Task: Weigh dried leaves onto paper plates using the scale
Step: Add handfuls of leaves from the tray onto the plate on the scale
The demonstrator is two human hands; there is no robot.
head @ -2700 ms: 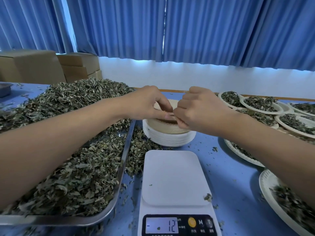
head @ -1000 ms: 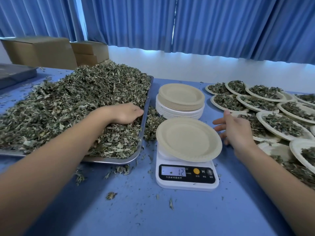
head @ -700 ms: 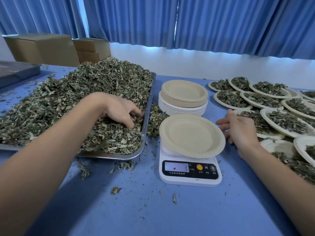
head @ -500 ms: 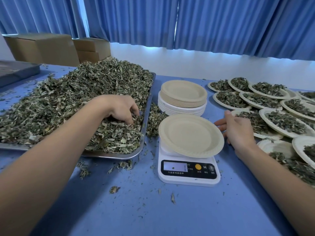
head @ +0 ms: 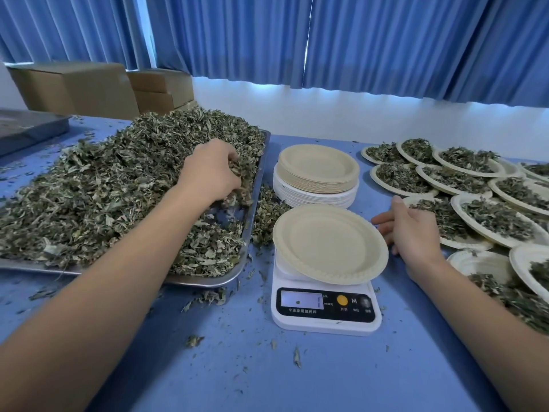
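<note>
- Dried leaves (head: 118, 188): big grey-green heap piled over a metal tray (head: 208, 281), left half of the blue table (head: 326, 376); some have spilled off the tray's right edge.
- Filled plates (head: 398, 192): a cluster of overlapping paper plates on the right side of the table, each with a portion of leaves.
- Plate stack (head: 318, 171): empty paper plates stacked behind the scale, just right of the tray (tan ones on top, white below).
- Empty plate (head: 329, 245): sits on the scale platform and overhangs it, nothing in it.
- Scale (head: 326, 322): white, front centre of the table, display lit; digits too faint to read for sure.
- Left hand (head: 208, 173): over the near-right part of the heap, fingers curled in, clamped on a clump of leaves.
- Right hand (head: 413, 230): palm down just beside the empty plate's right rim, fingers relaxed and slightly apart, holding nothing; contact with the rim can't be told.
- Leaf scraps (head: 194, 340): scattered on the table in front of the tray and scale.
</note>
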